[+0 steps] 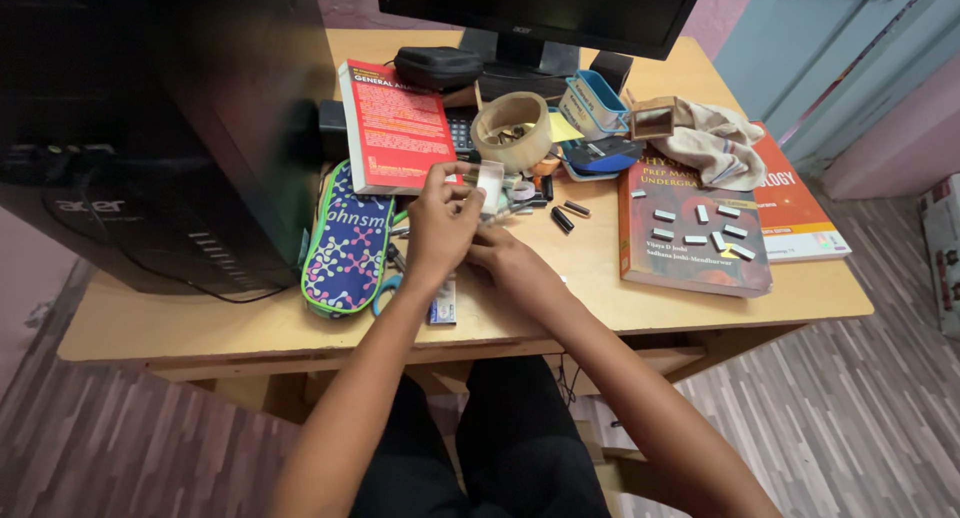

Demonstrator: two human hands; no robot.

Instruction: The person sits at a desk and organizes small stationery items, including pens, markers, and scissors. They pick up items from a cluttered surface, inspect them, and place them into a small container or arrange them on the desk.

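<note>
Clutter rings your hands: red book [396,128], patterned pouch [347,240], wooden ring [511,130]. Your left hand [440,223] pinches a small clear box [491,186] above the desk [250,323]; right hand [512,263] fingers hidden.

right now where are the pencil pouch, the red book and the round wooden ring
pencil pouch [347,243], head view, middle of its patterned face
red book [393,128], head view, centre of its cover
round wooden ring [530,138], head view, its outer wall

Three books [395,128], one patterned pouch [347,240], one monitor [540,8], two hands [470,238]
</note>
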